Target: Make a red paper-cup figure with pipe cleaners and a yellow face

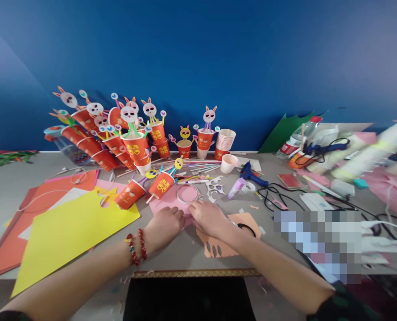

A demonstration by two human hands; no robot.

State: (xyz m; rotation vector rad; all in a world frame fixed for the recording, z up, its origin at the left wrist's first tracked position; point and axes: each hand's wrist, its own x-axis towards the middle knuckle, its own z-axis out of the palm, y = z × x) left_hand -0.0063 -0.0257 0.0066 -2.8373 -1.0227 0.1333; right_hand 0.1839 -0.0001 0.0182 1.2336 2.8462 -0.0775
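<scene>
My left hand [167, 221], with red bead bracelets at its wrist, is closed with its fingers curled at the near part of a sheet of pink paper [159, 206]. Close beside it, my right hand [208, 217] also has its fingers bent together on the paper; the fingertips are partly hidden. A pale round ring [179, 200] lies on the sheet just beyond my hands, with pink showing through it. Beneath my right forearm rests a peach paper [209, 243] with leaf-shaped holes, and a black scissors handle [246, 228] lies on it.
Red paper cups [134, 149] with rabbit faces crowd the back left. Yellow paper [74, 234] covers orange sheets at left. A blue glue gun [252, 174], a purple glue stick [236, 189] and a white cup [229, 163] stand behind my hands. Black cables [268, 198] trail at right.
</scene>
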